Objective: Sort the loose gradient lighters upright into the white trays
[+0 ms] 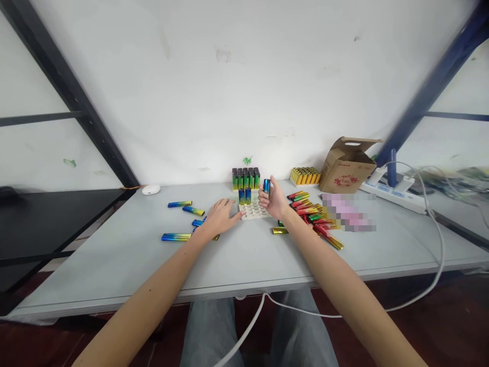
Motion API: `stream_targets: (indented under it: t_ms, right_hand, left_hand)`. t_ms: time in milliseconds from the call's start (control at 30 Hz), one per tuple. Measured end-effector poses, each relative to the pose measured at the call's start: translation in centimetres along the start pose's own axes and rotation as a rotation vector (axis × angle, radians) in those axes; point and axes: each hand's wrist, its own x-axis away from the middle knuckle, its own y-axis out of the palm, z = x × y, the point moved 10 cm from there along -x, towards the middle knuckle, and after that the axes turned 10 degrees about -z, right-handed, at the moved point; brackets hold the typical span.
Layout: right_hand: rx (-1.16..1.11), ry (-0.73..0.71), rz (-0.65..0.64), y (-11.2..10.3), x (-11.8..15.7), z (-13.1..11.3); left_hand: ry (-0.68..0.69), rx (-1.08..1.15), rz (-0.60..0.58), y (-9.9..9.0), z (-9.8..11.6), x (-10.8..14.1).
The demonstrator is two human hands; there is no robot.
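Raised over the right side of a white holed tray (255, 211), my right hand (275, 200) is closed around a shiny blue lighter (266, 186), held upright. Two blue-and-yellow lighters (245, 197) stand in the tray's back left holes. My left hand (219, 218) is open at the tray's left, its fingers stretched forward and its thumb by the tray's edge. Blue-and-yellow lighters lie partly hidden beneath and beside it. Farther left on the table, more loose lighters (176, 237) of that colour lie flat.
Behind the tray stands a block of green lighters (245, 178). Red, green and gold lighters (305, 206) are heaped at right. A tray of yellow lighters (305, 176), a cardboard box (346, 168) and a power strip (397, 196) are farther back. A white case (151, 189) sits left.
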Motion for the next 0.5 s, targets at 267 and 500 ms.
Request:
stream_targets:
  t_ms: [267, 500]
  right_hand:
    - [-0.008, 0.085, -0.084, 0.57, 0.25, 0.56]
    - [-0.005, 0.065, -0.031, 0.20, 0.30, 0.49]
  left_hand:
    - [-0.039, 0.016, -0.006, -0.01, -0.38, -0.08]
    - [0.011, 0.063, -0.038, -0.09, -0.71, 0.00]
